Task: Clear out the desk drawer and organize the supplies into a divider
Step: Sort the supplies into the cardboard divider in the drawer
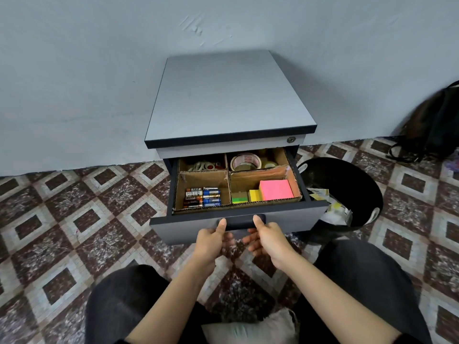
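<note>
1. Nearest: kneeling on the patterned floor [74, 219], dark-clad knees to either side.
2. Gripping the black handle [239, 223] with both hands: left hand [213, 238] at its left end, right hand [268, 240] at its right end, thumbs on top, fingers curled underneath.
3. Just past the handle, inside the pulled-out drawer [293, 219]: a cardboard divider [203, 178] with four compartments, each one holding something.
4. Near left compartment: batteries [202, 197] lying in rows. Near right: green, yellow and pink sticky notes [276, 189], side by side.
5. Far left: scissors [203, 166], partly hidden under the cabinet [228, 95]. Far right: tape rolls [246, 162].
6. Beside the drawer on the right: a black bin [347, 170] with crumpled paper in it. Further off by the wall: a dark backpack [437, 120].
7. Seemingly at the last step, with the sorting done and only the closing left. Next: a level, even push from both hands, straight in, gently enough to keep the divider seated and the batteries in line; worth watching the upright tape roll for clearance under the cabinet frame.
</note>
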A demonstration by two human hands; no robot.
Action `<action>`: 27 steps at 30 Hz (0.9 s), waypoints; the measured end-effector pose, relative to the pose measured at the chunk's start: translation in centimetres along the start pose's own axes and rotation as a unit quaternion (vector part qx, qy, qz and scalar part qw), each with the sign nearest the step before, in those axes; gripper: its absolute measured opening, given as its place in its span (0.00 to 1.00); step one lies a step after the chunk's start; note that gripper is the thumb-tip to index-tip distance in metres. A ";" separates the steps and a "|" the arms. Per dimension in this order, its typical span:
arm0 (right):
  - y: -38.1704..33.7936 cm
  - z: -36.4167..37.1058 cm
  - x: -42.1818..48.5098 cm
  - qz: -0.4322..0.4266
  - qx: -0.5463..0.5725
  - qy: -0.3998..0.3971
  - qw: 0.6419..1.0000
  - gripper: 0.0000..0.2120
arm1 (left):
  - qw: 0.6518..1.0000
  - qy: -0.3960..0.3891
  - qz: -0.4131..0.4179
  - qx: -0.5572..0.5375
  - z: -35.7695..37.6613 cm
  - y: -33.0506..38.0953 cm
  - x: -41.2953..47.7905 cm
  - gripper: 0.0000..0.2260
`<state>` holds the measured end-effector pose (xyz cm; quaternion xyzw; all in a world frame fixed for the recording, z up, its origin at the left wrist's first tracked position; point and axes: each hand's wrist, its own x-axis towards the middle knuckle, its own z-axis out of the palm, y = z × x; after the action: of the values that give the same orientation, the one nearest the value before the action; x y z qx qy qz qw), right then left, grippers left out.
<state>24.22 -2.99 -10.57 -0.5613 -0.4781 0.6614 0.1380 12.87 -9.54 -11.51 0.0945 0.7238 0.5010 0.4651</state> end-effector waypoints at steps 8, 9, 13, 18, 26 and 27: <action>-4.8 0.3 6.6 -0.002 -0.086 0.018 0.996 0.20 | 0.998 0.039 -0.017 0.039 0.9 4.9 6.1 0.16; -5.4 0.3 7.0 -0.002 -0.090 0.017 0.996 0.19 | 0.998 0.040 -0.016 0.042 1.0 5.4 6.6 0.16; -7.4 0.6 9.7 -0.032 -0.123 0.032 0.991 0.18 | 0.998 0.046 0.002 0.044 1.7 7.3 9.3 0.16; -9.4 1.3 13.2 -0.079 -0.170 0.042 0.981 0.22 | 0.996 0.066 0.035 0.049 2.2 9.4 12.8 0.16; -11.1 0.8 15.6 -0.098 -0.250 0.031 0.963 0.25 | 0.993 0.077 0.043 0.080 2.6 11.0 14.8 0.16; -11.3 0.8 15.4 -0.096 -0.265 0.041 0.959 0.25 | 0.992 0.077 0.038 0.097 2.7 11.3 14.6 0.16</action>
<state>14.42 13.37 -11.14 -0.5558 -0.6819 0.4707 0.0671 3.20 6.40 -10.99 0.1281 0.7984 0.4516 0.3772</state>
